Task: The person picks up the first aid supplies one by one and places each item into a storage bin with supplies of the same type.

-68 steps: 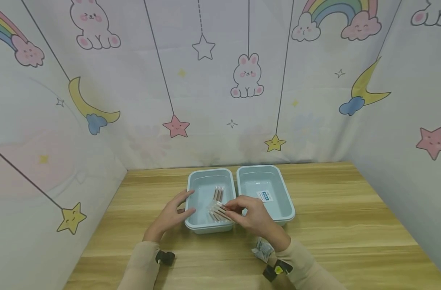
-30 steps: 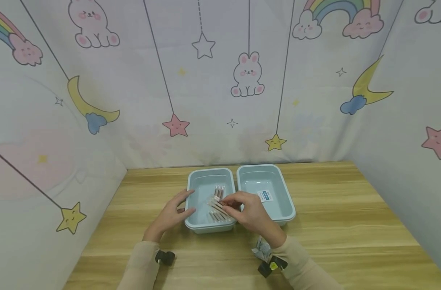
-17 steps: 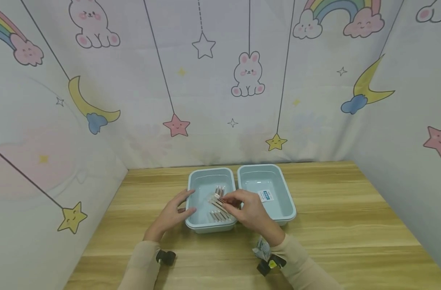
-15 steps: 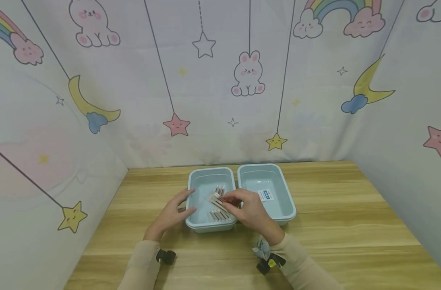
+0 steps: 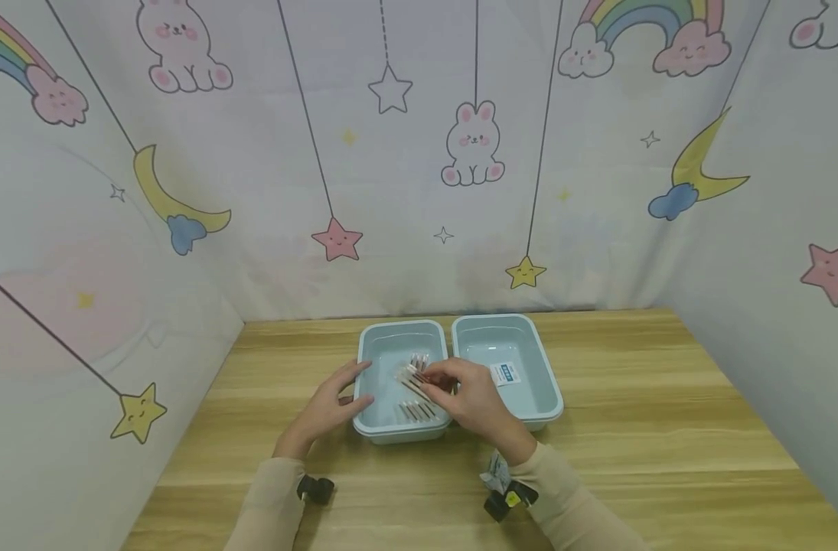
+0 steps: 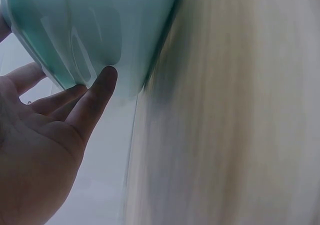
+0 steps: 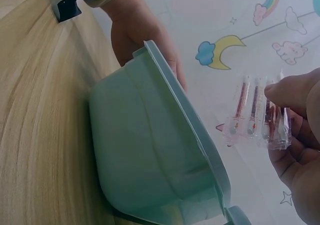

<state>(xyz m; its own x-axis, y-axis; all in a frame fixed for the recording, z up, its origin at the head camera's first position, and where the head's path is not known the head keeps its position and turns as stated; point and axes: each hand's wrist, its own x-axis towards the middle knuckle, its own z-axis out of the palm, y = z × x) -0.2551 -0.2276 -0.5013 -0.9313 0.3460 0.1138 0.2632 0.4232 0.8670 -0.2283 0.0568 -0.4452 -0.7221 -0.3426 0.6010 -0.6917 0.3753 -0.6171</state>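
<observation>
A strip of clear-wrapped cotton swabs with reddish-brown shafts (image 7: 252, 107) is pinched between the thumb and fingers of my right hand (image 5: 477, 394). In the head view it is above the left pale blue plastic bin (image 5: 386, 417). On that bin's floor lie more swab packs, one near the front (image 5: 417, 411) and one farther back (image 5: 419, 360), partly covered by the held strip. My left hand (image 5: 327, 402) holds the bin's left side, with thumb and index finger over the rim. Its other fingers (image 6: 100, 92) press the outer wall in the left wrist view.
A second pale blue bin (image 5: 552, 386) stands close on the right, with a white and blue label (image 5: 506, 373) inside. A crumpled grey-white wrapper (image 5: 496, 468) lies on the wooden table (image 5: 666, 436) beside my right wrist. Printed cloth walls (image 5: 405, 191) enclose the table.
My right hand has moved slightly farther back and left with the held swab strip, uncovering the front pack in the bin. The left hand keeps its place on the rim.
</observation>
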